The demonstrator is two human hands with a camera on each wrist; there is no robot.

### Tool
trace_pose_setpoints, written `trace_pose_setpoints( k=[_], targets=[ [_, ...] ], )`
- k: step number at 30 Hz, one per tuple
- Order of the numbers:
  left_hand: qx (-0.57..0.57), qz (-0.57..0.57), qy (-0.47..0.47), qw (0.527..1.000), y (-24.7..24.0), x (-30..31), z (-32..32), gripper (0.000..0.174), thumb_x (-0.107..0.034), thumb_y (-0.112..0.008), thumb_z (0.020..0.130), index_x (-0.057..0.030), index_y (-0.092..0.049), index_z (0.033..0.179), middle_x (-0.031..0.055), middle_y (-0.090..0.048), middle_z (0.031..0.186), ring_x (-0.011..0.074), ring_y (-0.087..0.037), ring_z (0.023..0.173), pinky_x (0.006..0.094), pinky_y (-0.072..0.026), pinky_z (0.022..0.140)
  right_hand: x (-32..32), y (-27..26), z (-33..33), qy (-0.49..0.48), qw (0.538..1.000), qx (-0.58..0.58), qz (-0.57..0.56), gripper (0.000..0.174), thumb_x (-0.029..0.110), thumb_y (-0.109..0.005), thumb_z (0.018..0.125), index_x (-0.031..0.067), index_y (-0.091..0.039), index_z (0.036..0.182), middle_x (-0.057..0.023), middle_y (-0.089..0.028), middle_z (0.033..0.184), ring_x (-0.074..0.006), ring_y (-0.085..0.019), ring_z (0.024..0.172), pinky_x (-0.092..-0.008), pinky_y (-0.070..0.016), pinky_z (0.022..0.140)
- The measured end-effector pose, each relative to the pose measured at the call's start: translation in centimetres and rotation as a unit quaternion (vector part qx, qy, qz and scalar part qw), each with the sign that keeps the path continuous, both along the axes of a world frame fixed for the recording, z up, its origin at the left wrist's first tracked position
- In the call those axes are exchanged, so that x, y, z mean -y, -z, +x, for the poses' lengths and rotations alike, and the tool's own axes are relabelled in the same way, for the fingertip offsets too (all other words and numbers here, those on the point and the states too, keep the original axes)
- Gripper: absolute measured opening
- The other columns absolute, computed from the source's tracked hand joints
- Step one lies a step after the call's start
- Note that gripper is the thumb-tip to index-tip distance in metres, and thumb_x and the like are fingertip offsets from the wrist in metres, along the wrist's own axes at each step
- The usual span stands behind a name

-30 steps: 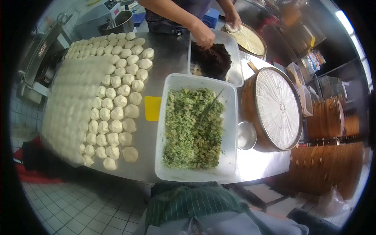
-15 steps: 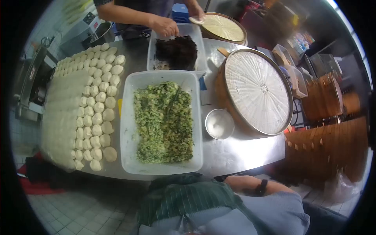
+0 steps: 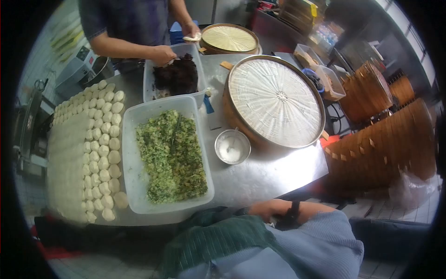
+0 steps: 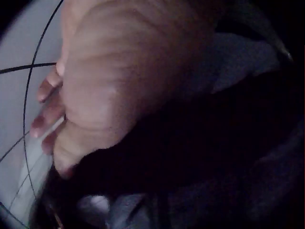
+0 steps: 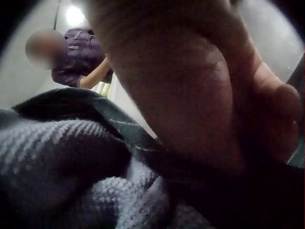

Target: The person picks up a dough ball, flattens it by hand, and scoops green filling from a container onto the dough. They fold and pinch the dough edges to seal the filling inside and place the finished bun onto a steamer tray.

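Observation:
At the front of the green striped apron [image 3: 232, 237], my right hand [image 3: 262, 209] is close against the waist, its fingers mostly hidden. The right wrist view shows the heel of that hand [image 5: 186, 95] beside a knitted grey sleeve [image 5: 62, 143] and apron cloth; whether it grips cloth I cannot tell. My left hand [image 4: 119, 71] appears only in the left wrist view, its fingers [image 4: 50, 117] loose and nothing visible in them. On the metal table before me stands a plastic tub [image 3: 131, 176] of chopped green filling [image 3: 172, 158].
Rows of dough pieces [image 3: 104, 153] lie left, partly under a plastic sheet [image 3: 67, 172]. A metal bowl [image 3: 218, 149] and a round steamer [image 3: 278, 107] stand right. Across the table a person's hand [image 3: 162, 55] works over dark filling [image 3: 176, 76]; the other holds a flat dough round [image 3: 193, 37].
The head view has swung right, so table and tubs sit further left. My right forearm and hand have come into view at the waist. The other person's hand stays over the dark filling.

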State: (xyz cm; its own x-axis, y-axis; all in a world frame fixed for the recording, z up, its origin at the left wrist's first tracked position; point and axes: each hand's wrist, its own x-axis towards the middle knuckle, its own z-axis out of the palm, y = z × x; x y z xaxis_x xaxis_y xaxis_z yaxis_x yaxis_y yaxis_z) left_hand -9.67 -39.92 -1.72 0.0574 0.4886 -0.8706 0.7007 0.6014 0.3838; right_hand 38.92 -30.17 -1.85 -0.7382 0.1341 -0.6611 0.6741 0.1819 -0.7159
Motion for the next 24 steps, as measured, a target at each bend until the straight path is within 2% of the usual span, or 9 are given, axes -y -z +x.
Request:
trace_pose_setpoints(
  k=[2, 4, 6, 9, 14, 17, 21, 23, 24],
  targets=[
    [0.007, 0.001, 0.006, 1.0, -0.1, 1.1, -0.3, 0.025, -0.018, -0.059, 0.083, 0.0017, -0.063, 0.098, 0.0159, -0.067, 0.096, 0.0292, -0.062, 0.092, 0.0396, -0.0492, 0.076, -0.3, -2.0, 0.4, 0.015, 0.999, 0.001, -0.042, 0.021, 0.011, -0.066, 0.067, -0.0012, -0.063, 0.084, -0.0214, -0.063, 0.077, -0.0364, -0.061, 0.073, -0.0432, -0.0459, 0.063],
    [0.017, 0.004, 0.025, 1.0, -0.4, 2.9, -0.8, 0.025, -0.017, -0.059, 0.083, 0.0018, -0.063, 0.098, 0.016, -0.066, 0.096, 0.0291, -0.062, 0.092, 0.0397, -0.0492, 0.076, -2.2, -7.7, -0.4, 0.042, 0.994, -0.093, 0.03, 0.016, 0.006, -0.061, 0.068, -0.0007, -0.063, 0.083, -0.0167, -0.065, 0.069, -0.0257, -0.064, 0.061, -0.0371, -0.0501, 0.055],
    [0.034, 0.009, 0.059, 0.998, -0.7, 4.8, -0.8, 0.024, -0.017, -0.059, 0.083, 0.0018, -0.063, 0.098, 0.0161, -0.066, 0.096, 0.0291, -0.062, 0.092, 0.0397, -0.0492, 0.076, -2.8, -9.3, -1.4, 0.102, 0.991, 0.012, -0.081, 0.027, 0.015, -0.065, 0.068, 0.0, -0.065, 0.09, -0.0192, -0.066, 0.077, -0.0297, -0.064, 0.073, -0.0406, -0.0493, 0.065],
    [0.071, 0.032, 0.12, 0.99, -0.1, 6.4, -0.7, 0.024, -0.017, -0.059, 0.083, 0.002, -0.063, 0.098, 0.0163, -0.066, 0.095, 0.0291, -0.062, 0.092, 0.0398, -0.0492, 0.076, -0.4, -5.3, 0.0, 0.2, 0.959, -0.197, -0.031, 0.037, 0.028, -0.066, 0.072, -0.0022, -0.064, 0.094, -0.0186, -0.066, 0.08, -0.0249, -0.062, 0.07, -0.0387, -0.0472, 0.064],
    [0.174, 0.096, 0.18, 0.963, 3.3, 3.6, -2.5, 0.023, -0.016, -0.059, 0.083, 0.0022, -0.063, 0.098, 0.0166, -0.066, 0.095, 0.0291, -0.062, 0.092, 0.0399, -0.0491, 0.076, 1.2, -4.6, 0.7, 0.197, 0.972, -0.109, -0.065, 0.043, 0.032, -0.068, 0.072, -0.0026, -0.064, 0.098, -0.018, -0.066, 0.084, -0.0226, -0.061, 0.074, -0.0373, -0.0467, 0.066],
    [0.171, 0.031, 0.282, 0.943, -1.5, 1.0, 0.1, 0.024, -0.011, -0.057, 0.085, 0.002, -0.061, 0.104, 0.0192, -0.064, 0.099, 0.0286, -0.061, 0.093, 0.0387, -0.0486, 0.077, 1.9, -5.8, 1.8, 0.262, 0.957, -0.089, -0.083, 0.043, 0.028, -0.071, 0.073, -0.003, -0.063, 0.102, -0.0141, -0.066, 0.089, -0.0201, -0.06, 0.081, -0.0346, -0.0461, 0.073],
    [0.082, 0.029, 0.238, 0.967, -3.9, 0.7, 1.1, 0.024, -0.016, -0.061, 0.085, 0.0008, -0.06, 0.102, 0.0154, -0.065, 0.093, 0.0256, -0.061, 0.088, 0.0347, -0.0481, 0.077, 4.4, -6.9, 2.6, 0.376, 0.906, -0.056, -0.187, 0.048, 0.017, -0.076, 0.075, -0.0027, -0.058, 0.115, -0.0044, -0.064, 0.105, -0.0146, -0.057, 0.097, -0.0294, -0.0437, 0.091],
    [0.058, 0.048, 0.134, 0.988, -8.9, -3.2, 2.5, 0.021, -0.021, -0.06, 0.084, -0.0042, -0.063, 0.096, 0.0163, -0.065, 0.082, 0.0252, -0.063, 0.074, 0.0361, -0.0498, 0.066, 4.2, -8.4, 2.2, 0.419, 0.862, -0.026, -0.284, 0.054, 0.018, -0.076, 0.075, -0.0024, -0.054, 0.12, -0.0074, -0.062, 0.111, -0.015, -0.055, 0.102, -0.0307, -0.0441, 0.09],
    [0.115, 0.063, 0.021, 0.991, -8.4, -3.6, 2.2, 0.022, -0.021, -0.061, 0.083, -0.0063, -0.064, 0.099, 0.0141, -0.066, 0.089, 0.0237, -0.063, 0.08, 0.0344, -0.0494, 0.072, 4.1, -8.3, 2.6, 0.383, 0.889, 0.015, -0.251, 0.057, 0.02, -0.075, 0.076, -0.0028, -0.051, 0.122, -0.0108, -0.06, 0.114, -0.0158, -0.053, 0.105, -0.0309, -0.0433, 0.091]
  ],
)
